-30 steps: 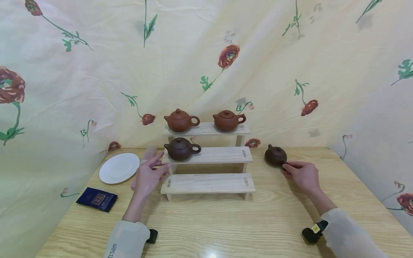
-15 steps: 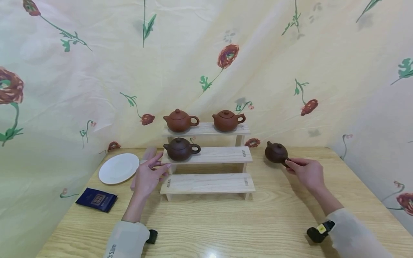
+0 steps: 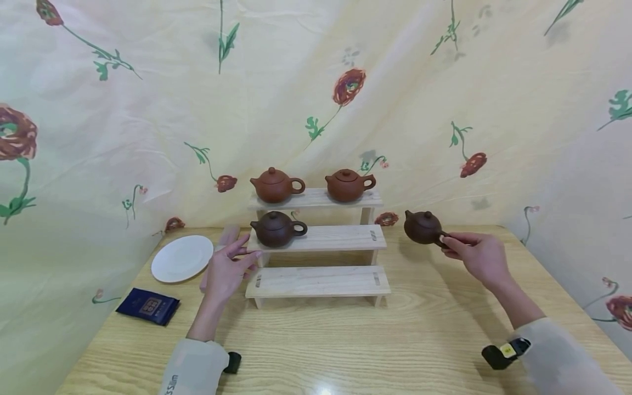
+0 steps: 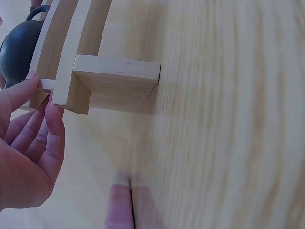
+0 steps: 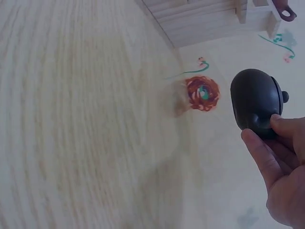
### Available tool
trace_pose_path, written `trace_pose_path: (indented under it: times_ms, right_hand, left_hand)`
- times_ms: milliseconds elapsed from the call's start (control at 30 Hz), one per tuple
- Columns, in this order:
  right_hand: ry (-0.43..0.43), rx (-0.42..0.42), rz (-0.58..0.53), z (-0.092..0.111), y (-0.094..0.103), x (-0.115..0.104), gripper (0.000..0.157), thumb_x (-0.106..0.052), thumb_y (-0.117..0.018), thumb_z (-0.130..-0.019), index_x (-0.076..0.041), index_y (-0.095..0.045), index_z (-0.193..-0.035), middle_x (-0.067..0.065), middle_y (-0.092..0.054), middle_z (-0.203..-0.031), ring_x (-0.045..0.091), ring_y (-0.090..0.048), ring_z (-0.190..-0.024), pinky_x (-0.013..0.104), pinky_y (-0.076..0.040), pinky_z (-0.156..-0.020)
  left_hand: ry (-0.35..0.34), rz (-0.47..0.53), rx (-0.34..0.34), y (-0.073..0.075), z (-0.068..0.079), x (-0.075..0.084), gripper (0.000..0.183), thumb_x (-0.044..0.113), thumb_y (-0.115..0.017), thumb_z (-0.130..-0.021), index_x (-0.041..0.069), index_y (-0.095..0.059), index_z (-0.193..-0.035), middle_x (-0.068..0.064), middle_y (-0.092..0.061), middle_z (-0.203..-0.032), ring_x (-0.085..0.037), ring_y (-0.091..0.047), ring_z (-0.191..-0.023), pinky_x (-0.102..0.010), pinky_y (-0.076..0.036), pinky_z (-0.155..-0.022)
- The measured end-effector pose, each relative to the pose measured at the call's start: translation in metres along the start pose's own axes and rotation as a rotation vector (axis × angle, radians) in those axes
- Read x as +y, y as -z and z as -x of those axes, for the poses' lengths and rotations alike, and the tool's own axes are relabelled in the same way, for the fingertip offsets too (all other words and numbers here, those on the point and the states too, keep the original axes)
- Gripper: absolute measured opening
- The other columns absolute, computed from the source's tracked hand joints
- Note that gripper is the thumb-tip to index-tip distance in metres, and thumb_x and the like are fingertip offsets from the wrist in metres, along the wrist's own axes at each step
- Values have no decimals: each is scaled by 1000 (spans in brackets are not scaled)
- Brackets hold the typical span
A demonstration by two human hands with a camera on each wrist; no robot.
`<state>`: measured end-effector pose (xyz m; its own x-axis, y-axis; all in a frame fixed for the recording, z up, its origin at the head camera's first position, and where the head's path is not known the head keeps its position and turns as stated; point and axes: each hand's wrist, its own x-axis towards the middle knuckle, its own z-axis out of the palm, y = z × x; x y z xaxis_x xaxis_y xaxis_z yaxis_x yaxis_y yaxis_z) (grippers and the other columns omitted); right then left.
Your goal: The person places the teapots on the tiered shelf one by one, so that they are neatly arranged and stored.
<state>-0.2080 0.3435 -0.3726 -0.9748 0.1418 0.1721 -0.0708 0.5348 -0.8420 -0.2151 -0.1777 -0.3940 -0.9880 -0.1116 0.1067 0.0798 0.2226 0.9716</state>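
Observation:
My right hand (image 3: 480, 260) pinches the handle of a dark brown teapot (image 3: 421, 227), held above the table with its shadow below and its spout pointing left. The right wrist view shows the dark teapot's round body (image 5: 253, 98) beyond the thumb and fingers. A three-tier wooden display stand (image 3: 340, 237) is in the middle. My left hand (image 3: 228, 272) grips the left end of its middle tier, thumb on top and fingers beneath. Another dark teapot (image 3: 274, 229) sits on that tier, close to the left thumb. Two reddish-brown teapots (image 3: 273, 186) occupy the top tier.
Left of the stand lie a white plate (image 3: 182, 259) and a dark blue packet (image 3: 149, 306). A pinkish strip (image 3: 228, 235) is partly hidden behind the left hand. Flowered cloth (image 3: 296, 99) hangs behind the wooden table (image 3: 316, 340).
The right hand has lifted the teapot off the table, with the hand and forearm shifting a little right. The left hand keeps its place on the stand.

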Motion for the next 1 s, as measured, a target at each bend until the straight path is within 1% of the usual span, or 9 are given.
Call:
trace_pose_path:
  times_ms: [100,200,267,433,533,667,900,1000]
  right_hand:
    - [4,-9,12,1,3,-4,37,-12,-65,-106,18,-67,-126,22,-78,-107,-5,-74,-74,19,-61,-69]
    - [10,-17,13,1,5,-7,37,-13,-65,-106,18,-67,-127,17,-79,-105,-5,-74,-75,19,-61,-69]
    - [24,-20,11,2,6,-9,37,-12,-65,-106,18,-67,-127,10,-79,-102,-5,-73,-75,18,-60,-69]
    - [70,-24,-16,2,10,-13,37,-10,-66,-105,19,-66,-128,-13,-76,-93,-5,-73,-77,19,-61,-70]
    - [92,-28,-38,2,11,-16,37,-8,-66,-104,21,-64,-128,-21,-73,-90,-5,-74,-77,20,-61,-72]
    - [111,-37,-49,1,12,-17,37,-6,-64,-105,22,-63,-128,-25,-71,-90,-5,-74,-78,21,-61,-72]
    - [111,-65,-78,-1,13,-19,40,-5,-63,-105,24,-59,-131,-25,-72,-92,-3,-75,-80,23,-62,-75]
    - [118,-79,-73,-1,13,-21,39,-6,-63,-106,23,-60,-131,-24,-72,-93,-3,-75,-81,22,-62,-75]
  left_hand:
    - [-1,3,-1,0,0,0,58,13,-80,-95,8,-61,-149,-12,-76,-106,-8,-72,-64,-23,-58,-60]
    - [-2,8,-2,0,0,0,58,13,-80,-95,8,-61,-149,-11,-76,-106,-7,-72,-63,-22,-58,-60]
    - [-3,9,-3,0,0,0,58,13,-80,-95,8,-61,-149,-11,-76,-106,-7,-71,-63,-22,-58,-60]
    - [-4,8,-2,0,1,0,57,13,-80,-95,8,-61,-149,-12,-76,-106,-7,-71,-64,-22,-58,-60]
    - [-3,4,-4,0,1,1,58,13,-80,-95,8,-61,-149,-13,-76,-107,-7,-72,-64,-23,-58,-61]
    - [-3,1,-6,0,1,1,58,14,-80,-95,8,-61,-149,-14,-76,-108,-8,-72,-64,-23,-58,-61]
    - [2,10,-4,1,1,2,58,12,-80,-95,8,-61,-149,-13,-76,-107,-8,-72,-63,-22,-58,-60]
    - [4,8,-5,1,1,3,57,13,-80,-95,9,-61,-149,-13,-76,-107,-8,-72,-64,-22,-57,-60]
